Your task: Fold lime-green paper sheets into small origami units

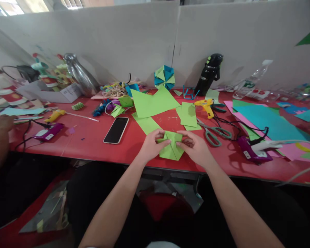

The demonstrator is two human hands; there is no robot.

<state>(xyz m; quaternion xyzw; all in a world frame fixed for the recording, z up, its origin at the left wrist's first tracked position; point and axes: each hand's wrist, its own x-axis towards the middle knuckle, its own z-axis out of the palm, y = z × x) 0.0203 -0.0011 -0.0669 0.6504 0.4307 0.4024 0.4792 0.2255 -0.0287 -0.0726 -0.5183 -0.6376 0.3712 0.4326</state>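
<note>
Bare forearms rise from the bottom of the frame to the left hand (156, 144) and right hand (193, 146), which pinch a folded green paper (172, 146) between thumbs and fingers, at the lower centre above the front edge of the red counter (90, 151). Grey-handled scissors (214, 132) lie just right of the right hand; a phone (116, 130) lies left of the left hand. Loose green sheets (153, 103) spread just beyond the hands, with a yellow glue gun (206, 107) and its black cord at right of centre. Toward the upper right stands a black bottle (209, 75). The folded paper looks compact and many-sided, with diagonal creases meeting near its middle; the fingers hide its sides.
</note>
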